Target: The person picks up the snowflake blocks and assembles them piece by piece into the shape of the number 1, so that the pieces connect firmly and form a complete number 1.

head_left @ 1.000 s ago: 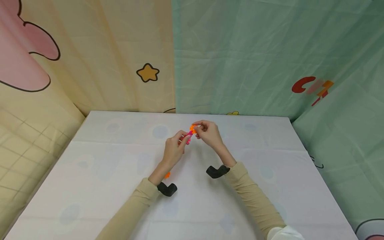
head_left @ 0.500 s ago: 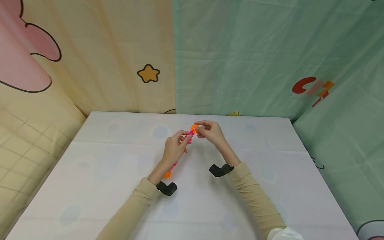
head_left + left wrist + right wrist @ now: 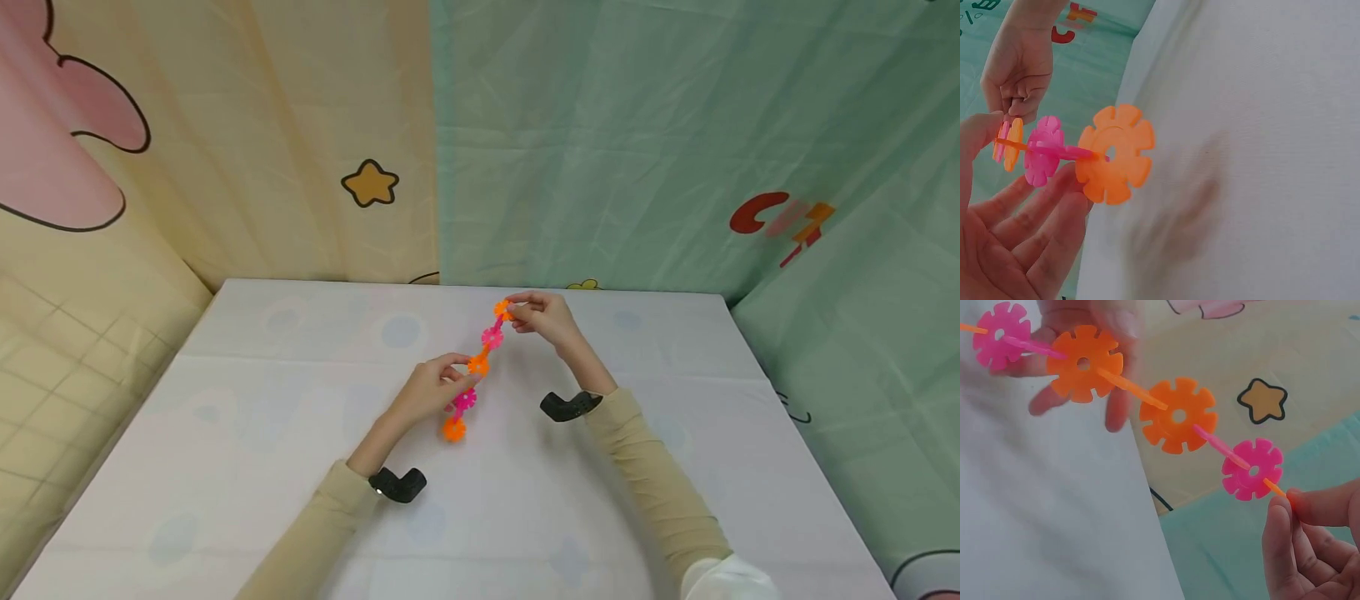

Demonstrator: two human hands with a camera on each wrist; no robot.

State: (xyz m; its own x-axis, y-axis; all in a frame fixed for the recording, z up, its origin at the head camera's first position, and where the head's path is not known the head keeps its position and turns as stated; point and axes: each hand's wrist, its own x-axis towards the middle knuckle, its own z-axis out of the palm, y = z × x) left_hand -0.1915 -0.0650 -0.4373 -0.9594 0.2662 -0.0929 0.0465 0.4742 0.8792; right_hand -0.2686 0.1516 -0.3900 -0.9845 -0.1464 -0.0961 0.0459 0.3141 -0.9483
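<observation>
A chain of interlocking notched discs, orange and pink, slants across the space between the hands. At its far end the right hand pinches an orange disc between thumb and finger, seen edge-on in the right wrist view beyond a pink disc. Close by the chain's middle orange disc is the left hand, thumb on one side, fingers spread apart on the other. The near end, a large orange disc, reaches past the left fingers in the left wrist view.
A white tablecloth with faint spots covers the table. Behind it hang yellow and green cloth backdrops. Black curved devices sit at the left wrist and right wrist.
The right hand has moved right and slightly away with the chain's end. The left hand, earlier near the far end, is now lower, by the middle, and more of the chain shows.
</observation>
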